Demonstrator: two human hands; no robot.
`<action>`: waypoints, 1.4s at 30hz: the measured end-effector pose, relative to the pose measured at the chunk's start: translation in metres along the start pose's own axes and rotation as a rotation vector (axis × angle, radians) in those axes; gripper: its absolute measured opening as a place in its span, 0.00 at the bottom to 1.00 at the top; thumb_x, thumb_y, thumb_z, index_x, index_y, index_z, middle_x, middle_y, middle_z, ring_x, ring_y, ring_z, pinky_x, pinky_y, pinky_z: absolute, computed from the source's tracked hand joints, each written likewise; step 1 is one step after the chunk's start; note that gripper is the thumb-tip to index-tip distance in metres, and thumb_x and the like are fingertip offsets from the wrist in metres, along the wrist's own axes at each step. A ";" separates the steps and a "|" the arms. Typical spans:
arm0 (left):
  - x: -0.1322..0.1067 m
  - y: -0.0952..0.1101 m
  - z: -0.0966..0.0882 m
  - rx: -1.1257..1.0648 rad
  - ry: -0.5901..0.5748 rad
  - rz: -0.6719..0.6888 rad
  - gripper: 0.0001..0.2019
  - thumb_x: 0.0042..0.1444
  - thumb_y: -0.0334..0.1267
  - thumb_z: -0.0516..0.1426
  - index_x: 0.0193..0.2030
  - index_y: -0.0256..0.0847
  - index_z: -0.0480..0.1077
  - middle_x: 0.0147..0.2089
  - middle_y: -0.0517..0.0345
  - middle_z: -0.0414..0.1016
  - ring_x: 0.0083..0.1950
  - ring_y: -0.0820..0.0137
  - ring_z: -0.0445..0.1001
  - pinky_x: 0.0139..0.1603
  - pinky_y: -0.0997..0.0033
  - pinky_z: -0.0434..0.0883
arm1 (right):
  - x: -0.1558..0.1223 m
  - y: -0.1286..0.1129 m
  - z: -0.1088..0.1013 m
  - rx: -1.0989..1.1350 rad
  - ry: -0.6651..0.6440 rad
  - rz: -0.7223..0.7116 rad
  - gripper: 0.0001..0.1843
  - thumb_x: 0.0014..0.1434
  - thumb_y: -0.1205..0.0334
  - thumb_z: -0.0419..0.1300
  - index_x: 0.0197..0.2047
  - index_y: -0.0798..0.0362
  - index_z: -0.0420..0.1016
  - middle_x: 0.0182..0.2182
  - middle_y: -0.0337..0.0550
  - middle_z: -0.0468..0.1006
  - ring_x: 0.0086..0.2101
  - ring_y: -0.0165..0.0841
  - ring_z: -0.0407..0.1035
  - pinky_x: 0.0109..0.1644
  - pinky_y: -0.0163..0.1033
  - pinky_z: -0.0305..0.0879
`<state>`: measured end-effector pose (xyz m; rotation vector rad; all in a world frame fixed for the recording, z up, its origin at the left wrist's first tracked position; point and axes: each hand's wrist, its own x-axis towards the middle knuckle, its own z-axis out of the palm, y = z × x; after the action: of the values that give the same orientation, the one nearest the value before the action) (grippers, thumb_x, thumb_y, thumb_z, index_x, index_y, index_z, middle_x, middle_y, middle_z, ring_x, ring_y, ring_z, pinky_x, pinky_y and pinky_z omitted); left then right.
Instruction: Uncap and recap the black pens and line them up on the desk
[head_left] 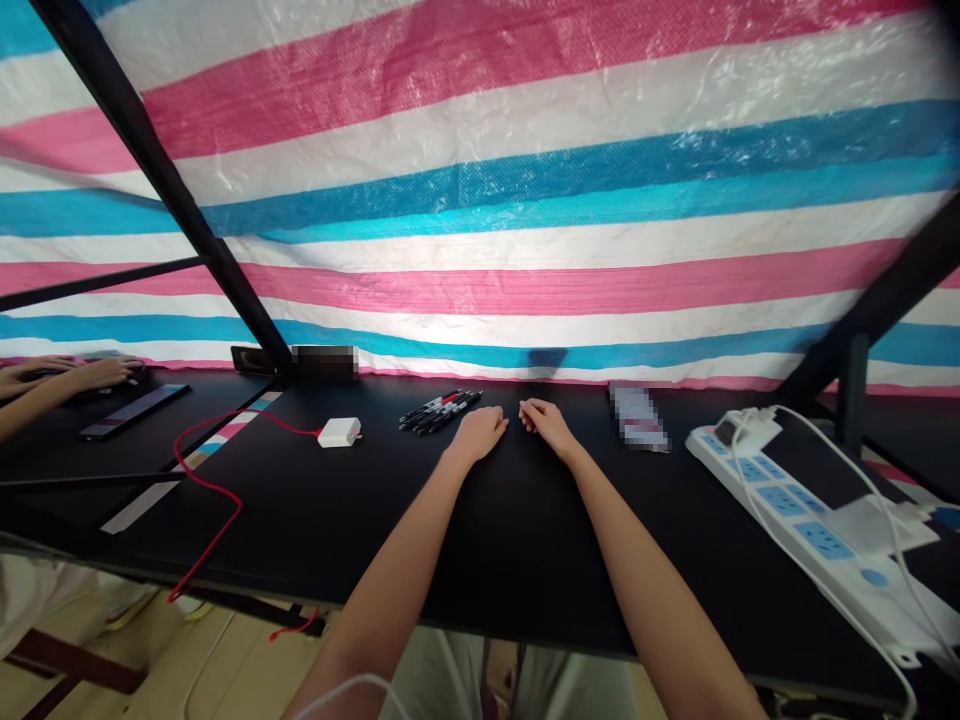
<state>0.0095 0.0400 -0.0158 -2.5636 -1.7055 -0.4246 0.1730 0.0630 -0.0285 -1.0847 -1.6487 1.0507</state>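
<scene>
Both forearms rest on a black table. My left hand (480,434) lies loosely closed, its fingers curled towards the right, and nothing shows in it. Just left of it is a loose bundle of pens (439,411) with black, clear and red parts. My right hand (547,424) is curled in a loose fist a short gap away, also with nothing visible in it. A phone-like flat thing (640,416), blurred over, lies to the right of my right hand.
A white charger (340,432) with a red cable (225,487) sits to the left. At right lies a white and blue power strip (802,530) with plugs and white cables. Black frame bars (161,170) flank the table (525,560). Another person's hands (97,375) and a phone (135,411) are far left.
</scene>
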 end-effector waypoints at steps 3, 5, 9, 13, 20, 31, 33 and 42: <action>0.000 0.001 -0.001 0.001 -0.005 -0.001 0.10 0.60 0.40 0.46 0.34 0.39 0.64 0.35 0.55 0.71 0.36 0.69 0.70 0.34 0.72 0.62 | 0.000 0.001 0.000 -0.008 -0.007 -0.010 0.19 0.54 0.48 0.50 0.23 0.53 0.66 0.19 0.36 0.66 0.21 0.25 0.61 0.26 0.32 0.55; 0.000 0.001 -0.001 0.002 -0.010 0.000 0.10 0.60 0.40 0.46 0.34 0.40 0.64 0.35 0.55 0.71 0.36 0.69 0.70 0.34 0.72 0.62 | 0.000 0.001 0.000 -0.013 -0.008 -0.013 0.19 0.54 0.48 0.50 0.23 0.53 0.66 0.19 0.36 0.66 0.21 0.25 0.60 0.26 0.32 0.55; -0.001 0.001 -0.002 0.009 -0.017 -0.007 0.10 0.60 0.41 0.46 0.34 0.40 0.64 0.35 0.55 0.71 0.36 0.69 0.70 0.35 0.72 0.62 | 0.001 0.003 0.000 -0.030 -0.009 -0.010 0.18 0.55 0.48 0.50 0.23 0.53 0.66 0.20 0.36 0.66 0.21 0.25 0.61 0.26 0.32 0.55; -0.001 -0.001 -0.003 0.000 0.010 -0.029 0.07 0.59 0.40 0.46 0.39 0.40 0.61 0.36 0.56 0.71 0.36 0.68 0.71 0.35 0.71 0.62 | 0.000 0.001 0.000 -0.039 -0.007 -0.013 0.18 0.55 0.49 0.49 0.23 0.53 0.66 0.20 0.36 0.66 0.21 0.26 0.61 0.26 0.32 0.55; -0.001 -0.006 -0.007 0.091 0.082 -0.198 0.09 0.58 0.37 0.49 0.44 0.40 0.58 0.41 0.52 0.69 0.43 0.65 0.69 0.42 0.68 0.61 | 0.001 0.000 0.002 -0.043 0.004 0.009 0.18 0.55 0.50 0.49 0.23 0.53 0.66 0.20 0.36 0.66 0.20 0.25 0.61 0.26 0.32 0.56; -0.011 -0.035 -0.026 0.328 0.165 -0.550 0.13 0.56 0.45 0.50 0.43 0.39 0.63 0.44 0.46 0.64 0.47 0.58 0.62 0.43 0.62 0.61 | 0.001 0.001 0.001 -0.064 0.003 0.017 0.18 0.55 0.49 0.49 0.23 0.53 0.67 0.20 0.36 0.68 0.21 0.25 0.62 0.27 0.32 0.56; -0.011 -0.036 -0.023 0.333 0.150 -0.497 0.11 0.56 0.44 0.50 0.41 0.40 0.64 0.44 0.46 0.64 0.47 0.58 0.61 0.43 0.62 0.60 | 0.001 0.000 0.001 -0.064 0.005 0.017 0.18 0.54 0.49 0.49 0.23 0.53 0.67 0.21 0.36 0.68 0.21 0.25 0.62 0.26 0.32 0.56; -0.004 -0.014 -0.014 0.239 0.212 -0.261 0.12 0.59 0.43 0.46 0.38 0.38 0.65 0.41 0.48 0.67 0.45 0.61 0.62 0.43 0.63 0.59 | 0.001 -0.002 0.001 -0.061 0.011 0.021 0.18 0.54 0.49 0.50 0.23 0.53 0.68 0.20 0.37 0.69 0.20 0.25 0.62 0.26 0.31 0.57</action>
<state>-0.0076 0.0401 -0.0050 -2.0622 -1.8871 -0.4514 0.1711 0.0630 -0.0270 -1.1477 -1.6734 1.0116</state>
